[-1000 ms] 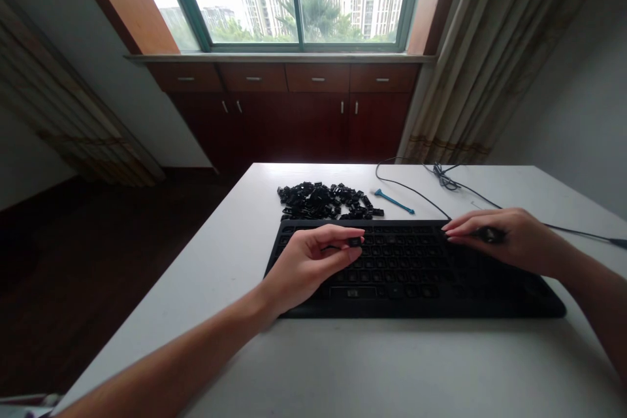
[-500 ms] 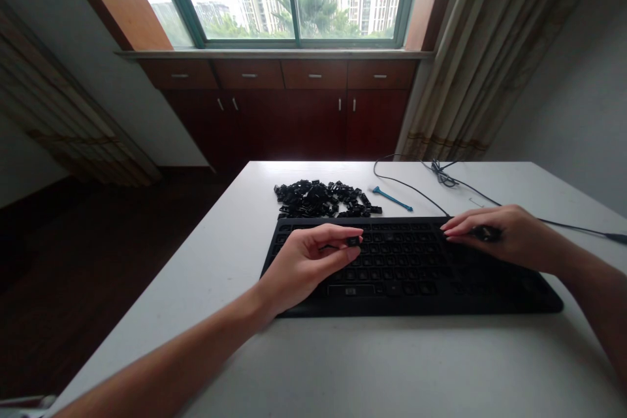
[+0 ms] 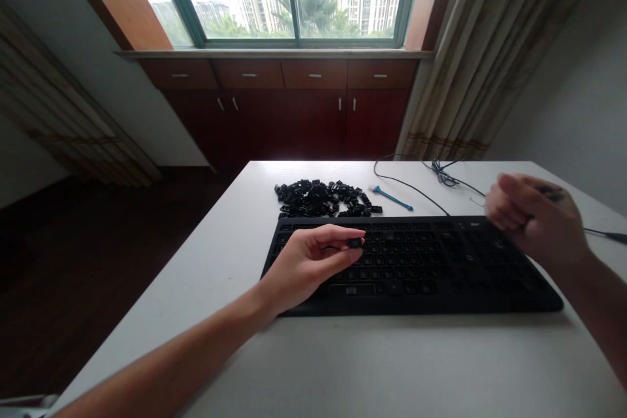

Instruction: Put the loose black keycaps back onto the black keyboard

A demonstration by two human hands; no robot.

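A black keyboard [image 3: 421,304] lies across the white table, with many of its key places showing bare sockets. Over its left half, my left hand [image 3: 313,261] is closed, pinching a small black keycap [image 3: 355,243] between thumb and fingertips. My right hand [image 3: 536,215] is raised above the keyboard's right end, curled and smeared by motion. A dark object [image 3: 551,192] shows at that hand, too blurred to name. Behind the keyboard's left half sits a pile of loose black keycaps [image 3: 313,197].
A thin blue tool [image 3: 392,198] lies on the table [image 3: 206,287] to the right of the pile. A black cable [image 3: 443,175] with a coiled bundle runs along the back right. Beyond the table are a wooden cabinet [image 3: 313,121] and a window [image 3: 294,42].
My right hand has lifted off the keyboard and moved right, its fingers curling in. My left hand keeps its pinch on the keycap, almost in place.
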